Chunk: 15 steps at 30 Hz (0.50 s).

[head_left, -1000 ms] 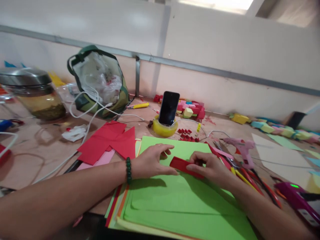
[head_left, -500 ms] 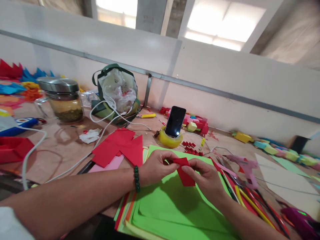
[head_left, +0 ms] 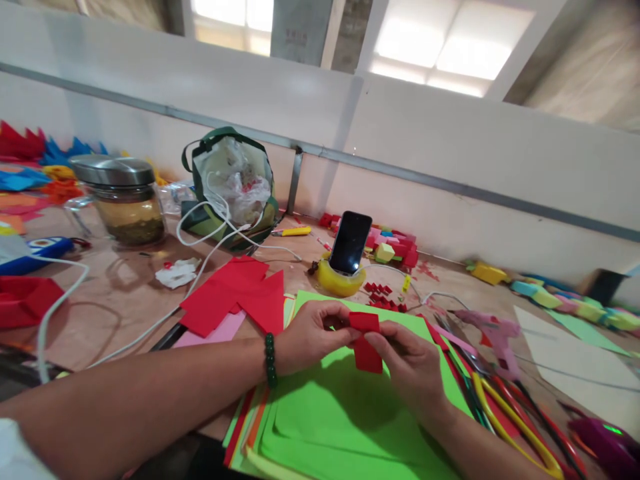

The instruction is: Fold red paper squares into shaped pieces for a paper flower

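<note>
A folded strip of red paper (head_left: 369, 357) is held between my two hands, above a stack of green paper (head_left: 320, 427). My left hand (head_left: 316, 337) pinches its left edge with thumb and forefinger; a bracelet of green beads (head_left: 271, 360) circles that wrist. On the other edge, the thumb and fingers of my right hand (head_left: 411, 360) grip the same strip. A crease crosses the upper part of the strip. Cut red paper sheets (head_left: 215, 300) lie just left of the stack, partly over a pink sheet (head_left: 220, 331).
Behind the stack, a phone (head_left: 351, 241) leans in a yellow tape dispenser (head_left: 340, 279). A pink glue gun (head_left: 495, 333) and yellow-handled scissors (head_left: 493, 410) lie at right. At left stand a glass jug (head_left: 127, 213) and a bag (head_left: 235, 183), with white cables (head_left: 150, 340) across the table.
The red strip has turned a little, now hanging more upright, its lower end shifted left. Both hands keep hold of it.
</note>
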Motion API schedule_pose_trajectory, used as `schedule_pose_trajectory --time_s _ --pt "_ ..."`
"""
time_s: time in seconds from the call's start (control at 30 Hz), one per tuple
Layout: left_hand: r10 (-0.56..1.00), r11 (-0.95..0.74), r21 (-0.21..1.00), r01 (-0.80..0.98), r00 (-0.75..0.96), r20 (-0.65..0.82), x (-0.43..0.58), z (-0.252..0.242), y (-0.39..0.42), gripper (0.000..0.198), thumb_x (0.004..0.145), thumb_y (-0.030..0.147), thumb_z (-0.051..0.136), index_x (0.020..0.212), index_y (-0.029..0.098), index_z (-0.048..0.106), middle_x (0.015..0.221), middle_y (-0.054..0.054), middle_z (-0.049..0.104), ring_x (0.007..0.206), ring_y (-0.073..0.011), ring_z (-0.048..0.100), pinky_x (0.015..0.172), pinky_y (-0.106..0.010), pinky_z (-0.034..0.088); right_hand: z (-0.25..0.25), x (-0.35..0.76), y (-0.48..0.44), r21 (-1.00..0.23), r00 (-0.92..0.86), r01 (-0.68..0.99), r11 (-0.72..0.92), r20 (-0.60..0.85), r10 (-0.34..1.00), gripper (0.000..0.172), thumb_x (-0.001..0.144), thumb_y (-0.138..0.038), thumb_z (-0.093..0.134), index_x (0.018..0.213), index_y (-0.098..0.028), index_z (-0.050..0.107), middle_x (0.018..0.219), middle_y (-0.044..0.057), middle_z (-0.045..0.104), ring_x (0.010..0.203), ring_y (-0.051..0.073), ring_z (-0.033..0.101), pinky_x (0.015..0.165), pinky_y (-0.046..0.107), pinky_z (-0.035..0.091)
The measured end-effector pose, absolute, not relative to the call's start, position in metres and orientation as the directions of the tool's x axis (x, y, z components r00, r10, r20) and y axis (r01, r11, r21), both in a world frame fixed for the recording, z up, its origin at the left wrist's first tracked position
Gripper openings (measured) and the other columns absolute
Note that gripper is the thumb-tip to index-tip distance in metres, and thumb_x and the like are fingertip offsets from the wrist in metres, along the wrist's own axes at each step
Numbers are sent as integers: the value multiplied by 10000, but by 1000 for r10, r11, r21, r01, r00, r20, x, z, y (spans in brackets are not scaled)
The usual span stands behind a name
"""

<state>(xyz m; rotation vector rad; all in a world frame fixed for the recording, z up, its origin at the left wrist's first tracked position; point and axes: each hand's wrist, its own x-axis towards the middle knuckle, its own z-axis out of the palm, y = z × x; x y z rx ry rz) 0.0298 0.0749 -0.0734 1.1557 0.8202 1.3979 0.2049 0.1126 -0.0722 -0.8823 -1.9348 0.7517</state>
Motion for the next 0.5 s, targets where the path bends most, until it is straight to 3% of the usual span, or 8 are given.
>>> schedule_pose_trajectory --time_s 0.17,0.33,0.5 --pt "988 -69 928 -366 105 116 28 -76 78 329 605 342 820 784 109 673 725 -18 660 627 -103 587 628 -243 501 -66 201 110 -807 -416 262 529 400 817 248 830 -417 623 768 -195 715 681 34 700 575 164 605 531 257 492" --pt "987 -110 962 -250 84 135 23 -75 80 293 697 356 746 854 112 701 718 -22 662 586 -86 543 563 -209 450 -64 201 111 -863 -432 178 474 364 825 261 851 -380 589 719 -180 691 617 15 652 545 140 580 522 238 494" --pt "970 -199 966 -163 110 218 24 -77 76 357 835 367 609 1104 140 672 952 -68 697 821 -149 615 723 -255 500 -67 199 112 -933 -470 125 338 244 848 238 782 -394 645 703 -177 703 594 17 662 509 139 588 501 245 503"
